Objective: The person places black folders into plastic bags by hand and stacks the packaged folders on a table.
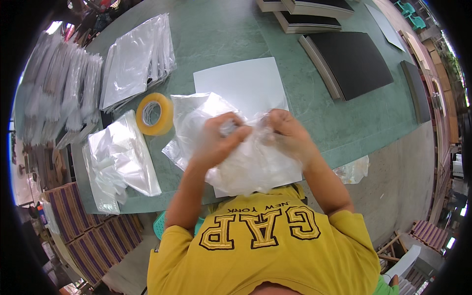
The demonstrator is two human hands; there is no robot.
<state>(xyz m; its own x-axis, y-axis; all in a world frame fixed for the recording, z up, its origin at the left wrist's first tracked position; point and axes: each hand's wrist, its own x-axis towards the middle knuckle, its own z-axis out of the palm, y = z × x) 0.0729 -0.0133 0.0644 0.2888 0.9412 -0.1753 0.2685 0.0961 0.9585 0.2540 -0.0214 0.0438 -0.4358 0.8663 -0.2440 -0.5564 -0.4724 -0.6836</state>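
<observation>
A crumpled clear plastic bag (243, 167) is gathered between my hands, over a white sheet (246, 76) on the green table. My left hand (223, 137) is closed on the bag's left side, its thumb and fingers pinching the film. Opposite it, my right hand (290, 135) is bunched around the bag's upper right part, slightly smeared by motion. Some film between the two hands is too blurred to make out. To the left of my left hand lies a roll of yellowish tape (164, 114), flat on the table.
Piles of clear plastic bags (135, 56) and a folded stack of film (123, 162) cover the table's left side. Thick black-covered stacks (351, 64) lie at the far right. The green table (339, 128) ends in front of my body. Brown cartons (98, 241) stand on the floor at left.
</observation>
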